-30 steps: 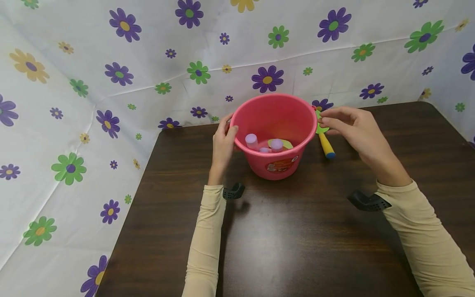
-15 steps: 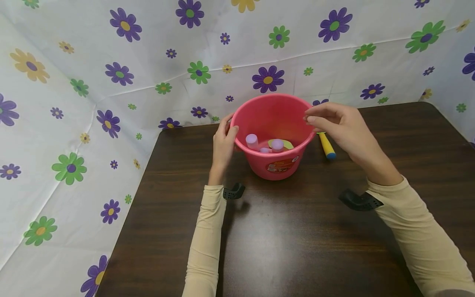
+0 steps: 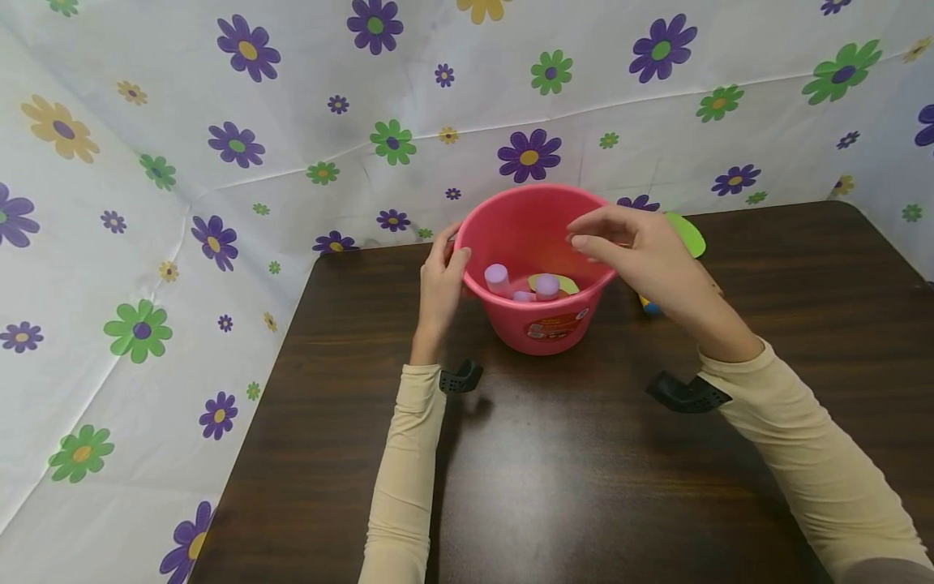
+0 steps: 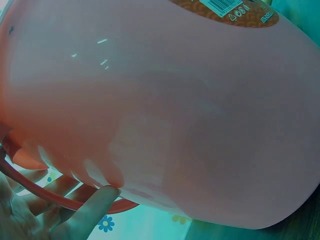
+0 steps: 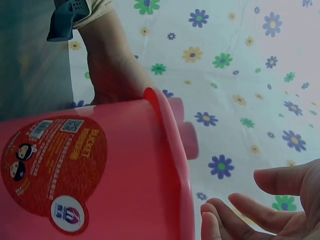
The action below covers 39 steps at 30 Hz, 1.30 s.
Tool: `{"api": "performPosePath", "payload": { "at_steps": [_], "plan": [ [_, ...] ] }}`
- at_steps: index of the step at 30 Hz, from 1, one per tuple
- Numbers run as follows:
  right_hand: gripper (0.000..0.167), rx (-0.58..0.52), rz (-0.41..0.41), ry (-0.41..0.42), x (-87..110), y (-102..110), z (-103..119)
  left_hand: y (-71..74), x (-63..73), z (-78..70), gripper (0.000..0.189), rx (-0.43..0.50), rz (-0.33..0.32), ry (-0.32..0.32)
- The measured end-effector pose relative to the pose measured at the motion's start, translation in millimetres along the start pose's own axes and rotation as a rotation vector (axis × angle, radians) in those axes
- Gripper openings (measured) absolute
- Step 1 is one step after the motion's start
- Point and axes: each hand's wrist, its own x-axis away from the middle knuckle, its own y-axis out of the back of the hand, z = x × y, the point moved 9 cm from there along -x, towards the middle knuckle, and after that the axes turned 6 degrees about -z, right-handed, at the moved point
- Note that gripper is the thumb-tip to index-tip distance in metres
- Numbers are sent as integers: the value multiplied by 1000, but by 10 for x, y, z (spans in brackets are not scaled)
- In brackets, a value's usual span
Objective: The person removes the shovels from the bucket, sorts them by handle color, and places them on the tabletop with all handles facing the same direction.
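A pink bucket (image 3: 540, 324) stands upright on the table. My left hand (image 3: 439, 290) grips its left side near the rim, thumb on the near face; in the left wrist view the red handle (image 4: 70, 202) runs across behind the thumb. Inside lie several lilac round-ended pieces (image 3: 497, 278) and a flat pale yellow-green piece (image 3: 566, 284). My right hand (image 3: 635, 247) hovers over the bucket's right rim with fingertips over its opening. In the right wrist view its fingers (image 5: 260, 212) are loosely bent, thumb apart, nothing between them.
Behind my right hand, mostly hidden, lies a toy shovel with a blue-tipped yellow handle (image 3: 649, 307). A bright green rounded piece (image 3: 687, 234) shows beyond that hand. A flower-printed sheet (image 3: 409, 73) hangs along the back and left of the dark wooden table (image 3: 336, 454).
My right hand has moved left from beside the bucket to over its rim, covering most of the shovel and uncovering the green piece. My left hand keeps its grip on the bucket.
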Motion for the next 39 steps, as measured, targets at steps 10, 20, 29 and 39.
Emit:
{"api": "performPosePath", "payload": {
  "at_steps": [10, 20, 29, 39],
  "plan": [
    [33, 42, 22, 70, -51, -206, 80, 4, -1, 42, 50, 12, 5, 4],
    [32, 57, 85, 97, -88, -397, 166, 14, 5, 37, 51, -1, -3, 0],
    [33, 88, 145, 102, -149, -519, 194, 19, -10, 29, 51, 11, 1, -5],
    [36, 134, 187, 123, -278, -613, 178, -2, 6, 6, 51, 17, 9, 3]
  ]
}}
